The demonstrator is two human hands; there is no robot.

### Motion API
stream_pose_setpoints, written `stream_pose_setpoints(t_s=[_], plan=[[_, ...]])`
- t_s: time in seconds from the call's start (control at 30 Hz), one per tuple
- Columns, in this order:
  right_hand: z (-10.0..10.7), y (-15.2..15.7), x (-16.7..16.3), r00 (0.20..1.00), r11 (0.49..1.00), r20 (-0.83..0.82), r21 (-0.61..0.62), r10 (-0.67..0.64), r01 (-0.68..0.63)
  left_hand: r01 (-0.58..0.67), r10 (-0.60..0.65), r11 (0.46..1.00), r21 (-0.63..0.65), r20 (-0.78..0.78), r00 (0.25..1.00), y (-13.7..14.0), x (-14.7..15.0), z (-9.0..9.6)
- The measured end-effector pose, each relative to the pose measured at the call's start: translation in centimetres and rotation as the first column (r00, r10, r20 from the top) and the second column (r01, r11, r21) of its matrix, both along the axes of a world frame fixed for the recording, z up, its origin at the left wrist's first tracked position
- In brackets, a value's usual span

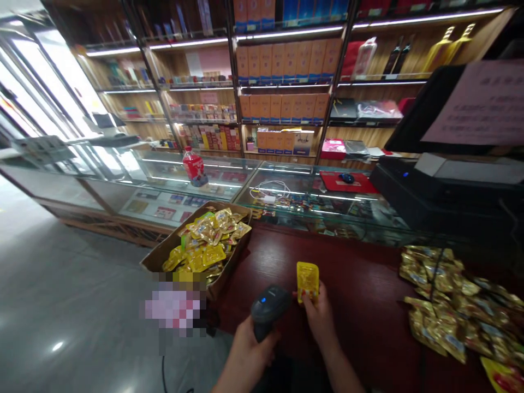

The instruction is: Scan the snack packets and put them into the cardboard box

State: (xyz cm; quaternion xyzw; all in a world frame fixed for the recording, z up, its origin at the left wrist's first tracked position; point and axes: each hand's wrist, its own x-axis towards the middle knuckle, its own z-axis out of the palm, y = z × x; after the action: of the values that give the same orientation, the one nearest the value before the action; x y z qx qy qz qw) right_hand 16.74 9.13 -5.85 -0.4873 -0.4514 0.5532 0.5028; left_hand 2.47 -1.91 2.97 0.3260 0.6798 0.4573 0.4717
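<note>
1) Through the head view, I have left fingers (pixel 269 346) around the handheld barcode scanner (pixel 270 303)
2) My right fingers (pixel 322 297) pinch the yellow packet (pixel 308 277) low, over the tabletop (pixel 266 254)
3) I'd hold it flat, squared to the scanner's head

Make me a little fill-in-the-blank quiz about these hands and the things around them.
1. The left hand grips a dark handheld barcode ____.
2. The right hand holds a small packet whose main colour is ____.
3. The cardboard box lies nearer the person's ____ hand.
4. The computer mouse rests on a ____ mat.

Missing words: scanner; yellow; left; red.
</note>
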Motion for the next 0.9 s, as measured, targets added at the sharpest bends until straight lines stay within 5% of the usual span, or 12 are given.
stream_pose_setpoints(t_s=[0.4,0.9], plan=[[-1.5,0.8,0.9,0.992,0.991,-0.075,0.072,-0.105,0.11,0.071,-0.074,0.996,-0.046,-0.051,0.996,0.2,-0.4,-0.4],[-1.9,2.1,3.7,0.984,0.99,-0.111,0.007,-0.14,0.141,0.189,-0.187,0.982,0.001,-0.156,0.97,-0.2,-1.0,-0.1]])
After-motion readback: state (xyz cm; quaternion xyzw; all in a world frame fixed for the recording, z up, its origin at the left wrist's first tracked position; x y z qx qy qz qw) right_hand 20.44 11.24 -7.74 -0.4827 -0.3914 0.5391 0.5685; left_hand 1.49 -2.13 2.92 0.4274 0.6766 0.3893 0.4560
